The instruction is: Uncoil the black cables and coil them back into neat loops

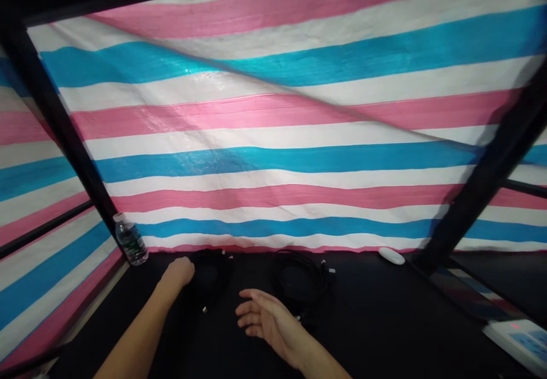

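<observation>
My left hand [178,273] is closed at the left edge of a coiled black cable [213,273] on the dark tabletop. Its fingertips are turned away from view, and the fist seems wrapped round the cable's side. Pale connector ends show at the back and front of this coil. Nearer to me, my right hand [267,319] hovers with its fingers apart and nothing in them, palm facing left. Just beyond it lies a second coiled black cable [301,279], with light-coloured plugs at its right side and another metal end by my right wrist.
A water bottle [130,241] stands in the back left corner by a black frame post. At the back right lies a white oval object [391,255]. A white power strip [519,342] with blue sockets sits at the right edge. Striped sheeting [273,159] closes off the back.
</observation>
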A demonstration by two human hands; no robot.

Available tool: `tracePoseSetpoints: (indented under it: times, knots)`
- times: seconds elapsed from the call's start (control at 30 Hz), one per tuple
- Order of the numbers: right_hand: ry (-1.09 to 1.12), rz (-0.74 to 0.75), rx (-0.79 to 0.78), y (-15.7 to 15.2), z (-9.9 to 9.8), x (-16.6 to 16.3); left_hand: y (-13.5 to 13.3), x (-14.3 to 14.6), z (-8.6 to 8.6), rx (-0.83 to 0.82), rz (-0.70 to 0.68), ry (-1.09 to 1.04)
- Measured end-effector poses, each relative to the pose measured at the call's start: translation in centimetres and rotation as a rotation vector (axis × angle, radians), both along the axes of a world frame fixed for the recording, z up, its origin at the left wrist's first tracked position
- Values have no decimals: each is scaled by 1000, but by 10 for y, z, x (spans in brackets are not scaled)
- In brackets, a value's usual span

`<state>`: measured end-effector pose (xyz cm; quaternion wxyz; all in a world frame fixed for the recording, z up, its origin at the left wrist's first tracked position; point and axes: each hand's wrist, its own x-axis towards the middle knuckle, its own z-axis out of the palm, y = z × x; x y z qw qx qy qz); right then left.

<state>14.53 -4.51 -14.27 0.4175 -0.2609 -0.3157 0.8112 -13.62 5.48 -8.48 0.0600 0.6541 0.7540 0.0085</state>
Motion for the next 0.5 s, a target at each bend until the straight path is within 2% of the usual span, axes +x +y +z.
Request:
tracePoseSetpoints:
  times: [0.07, 0.13, 0.33, 0.5]
  knots:
    - [4, 6, 11, 1, -2, 0, -4, -1, -4, -50, 72, 58]
    - [3, 2, 15, 2, -4, 0, -10, 3, -4, -33, 106, 120]
    - [-6, -1, 26, 3, -6, -2, -36, 32, -5, 224, -84, 225]
    - [-31, -8, 43, 2, -5, -3, -38, 34, -18, 298, -50, 233]
